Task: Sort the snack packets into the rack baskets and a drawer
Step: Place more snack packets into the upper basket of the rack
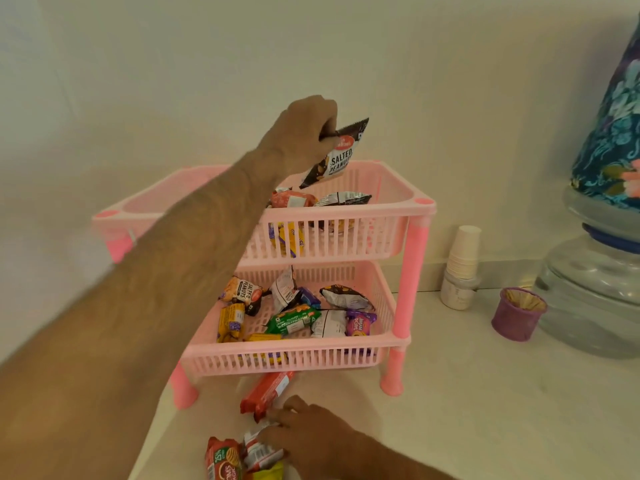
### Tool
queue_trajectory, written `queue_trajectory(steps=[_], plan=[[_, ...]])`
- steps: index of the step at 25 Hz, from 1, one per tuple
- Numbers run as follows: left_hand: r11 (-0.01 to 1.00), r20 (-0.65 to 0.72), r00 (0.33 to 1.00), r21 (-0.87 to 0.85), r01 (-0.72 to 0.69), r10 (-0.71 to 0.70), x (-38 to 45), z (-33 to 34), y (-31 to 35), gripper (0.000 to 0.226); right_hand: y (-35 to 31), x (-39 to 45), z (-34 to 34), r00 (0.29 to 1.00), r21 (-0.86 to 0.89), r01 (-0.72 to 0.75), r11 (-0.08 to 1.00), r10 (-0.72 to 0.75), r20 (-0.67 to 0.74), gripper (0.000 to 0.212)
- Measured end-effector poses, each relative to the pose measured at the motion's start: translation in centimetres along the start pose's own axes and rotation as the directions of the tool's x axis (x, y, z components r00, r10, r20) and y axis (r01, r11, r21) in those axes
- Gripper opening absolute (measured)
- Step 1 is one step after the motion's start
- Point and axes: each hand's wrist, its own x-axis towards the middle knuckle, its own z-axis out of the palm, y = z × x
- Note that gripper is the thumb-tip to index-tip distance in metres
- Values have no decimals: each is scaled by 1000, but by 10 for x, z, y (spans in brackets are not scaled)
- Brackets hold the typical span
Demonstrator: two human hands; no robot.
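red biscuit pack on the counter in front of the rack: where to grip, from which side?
Probably the near end of the red biscuit pack, from above and the near side. It lies flat, long axis running under the lower basket, so the far end is blocked. The right hand is already by that near end.

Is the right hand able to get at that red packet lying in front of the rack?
Probably yes: the right hand already lies beside the red packet on the counter, with nothing between them.
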Motion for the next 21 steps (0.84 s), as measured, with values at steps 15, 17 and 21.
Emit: queue_trajectory(steps=[15,17,21], plan=[[981,520,833,56,188,-189,-4,42,-6,27,14,-16,-21,980,201,-117,972,147,-138,53],[980,453,873,3,200,-179,-12,34,-4,25,16,-26,-30,948,220,-118,968,176,-267,51],[943,230,956,-235,235,-181,-30,12,11,29,16,-40,-75,801,248,-37,968,177,-571,47]])
